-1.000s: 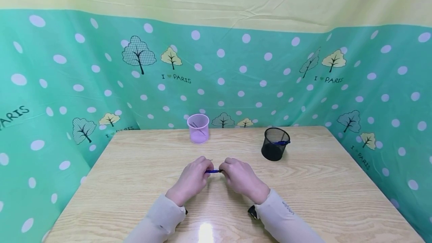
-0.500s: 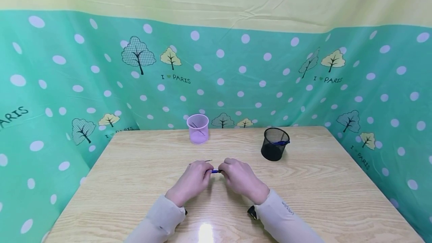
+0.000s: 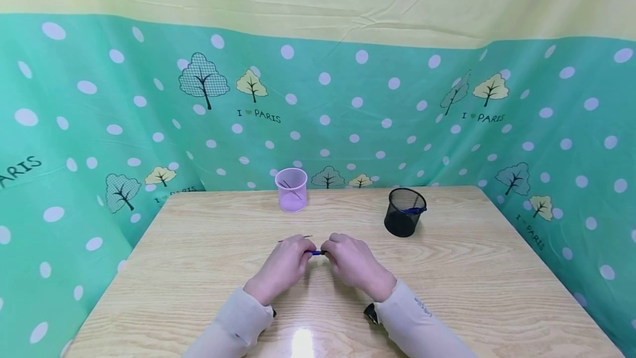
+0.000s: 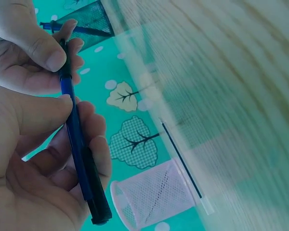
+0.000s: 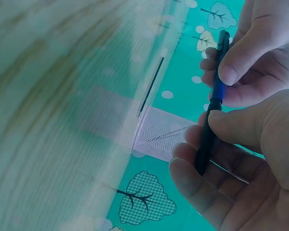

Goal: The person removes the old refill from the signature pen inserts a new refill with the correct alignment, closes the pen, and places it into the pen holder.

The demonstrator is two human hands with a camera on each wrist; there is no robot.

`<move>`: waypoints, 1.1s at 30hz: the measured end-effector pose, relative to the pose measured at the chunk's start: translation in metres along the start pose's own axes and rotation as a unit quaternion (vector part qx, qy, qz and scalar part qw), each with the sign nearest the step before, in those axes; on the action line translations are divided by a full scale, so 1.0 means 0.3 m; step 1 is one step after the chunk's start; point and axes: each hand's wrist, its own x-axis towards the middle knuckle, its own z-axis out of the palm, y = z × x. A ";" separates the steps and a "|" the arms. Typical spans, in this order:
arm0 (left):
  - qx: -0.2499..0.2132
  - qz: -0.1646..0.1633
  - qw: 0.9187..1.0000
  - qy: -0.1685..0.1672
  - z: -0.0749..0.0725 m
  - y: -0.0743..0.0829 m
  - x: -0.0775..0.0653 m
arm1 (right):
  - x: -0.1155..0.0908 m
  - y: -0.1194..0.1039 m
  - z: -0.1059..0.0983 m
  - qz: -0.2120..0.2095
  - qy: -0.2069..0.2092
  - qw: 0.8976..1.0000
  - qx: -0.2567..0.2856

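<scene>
Over the middle of the table both hands hold one blue ballpoint pen (image 3: 317, 252). My left hand (image 3: 285, 261) grips its blue barrel (image 4: 72, 115), with the thumb on top and the fingers curled beneath; the black clip end (image 4: 98, 211) sticks out past the palm. My right hand (image 3: 355, 261) pinches the black front section (image 5: 208, 137) between thumb and fingers, and that end lies over its fingers in the right wrist view. The two hands are close together, a short stretch of barrel showing between them. Just beyond the left hand, a thin dark pen refill (image 4: 181, 159) lies on the table.
A lilac mesh cup (image 3: 292, 198) with several thin dark sticks inside stands at the table's back edge. To the right, a black mesh cup (image 3: 400, 222) has a blue pen (image 3: 414, 210) leaning in it. A green dotted curtain (image 3: 343, 104) hangs behind the wooden table (image 3: 208, 225).
My left hand has shifted slightly right along the pen, so less of the barrel shows and more of the refill behind it is visible. My right hand stays almost in place.
</scene>
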 end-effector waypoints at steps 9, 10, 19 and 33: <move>0.005 -0.006 1.000 0.004 -0.002 0.002 -0.004 | -0.001 -0.001 0.001 -0.002 -0.001 1.000 0.006; 0.004 -0.007 1.000 0.004 -0.002 0.003 -0.004 | -0.002 -0.001 0.002 -0.003 -0.001 1.000 0.006; 0.003 -0.009 1.000 0.007 0.000 0.000 -0.005 | -0.003 0.000 0.003 -0.003 -0.003 1.000 0.006; 0.015 -0.015 1.000 0.011 0.001 0.000 -0.004 | 0.000 -0.002 -0.004 -0.004 -0.003 1.000 0.010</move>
